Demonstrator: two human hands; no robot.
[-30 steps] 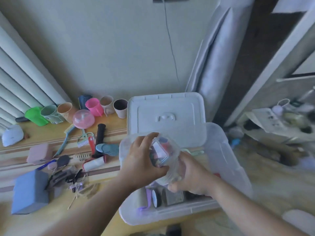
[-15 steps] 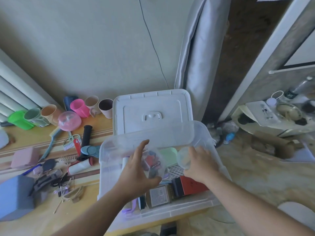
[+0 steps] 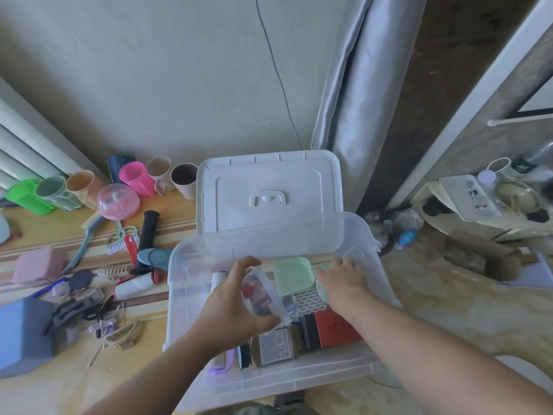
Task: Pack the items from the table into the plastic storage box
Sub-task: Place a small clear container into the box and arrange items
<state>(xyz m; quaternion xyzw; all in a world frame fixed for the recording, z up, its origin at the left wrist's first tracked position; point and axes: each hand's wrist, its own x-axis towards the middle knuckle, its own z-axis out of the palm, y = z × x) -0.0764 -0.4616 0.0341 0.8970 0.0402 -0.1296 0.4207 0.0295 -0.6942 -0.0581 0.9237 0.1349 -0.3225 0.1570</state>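
The left hand [image 3: 236, 307] grips a clear bag [image 3: 263, 295] over the plastic storage box [image 3: 191, 295]; the right hand [image 3: 341, 280] reaches inside, fingers spread loosely.

Wooden table [image 3: 39, 390], plastic storage box [image 3: 191, 295], white lid [image 3: 269, 178], row of cups [image 3: 134, 178], blue block [image 3: 24, 333], lint roller [image 3: 134, 286]

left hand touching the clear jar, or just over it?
Touching. The head view shows the left hand with thumb and fingers curled round the clear jar, holding it over the storage box.
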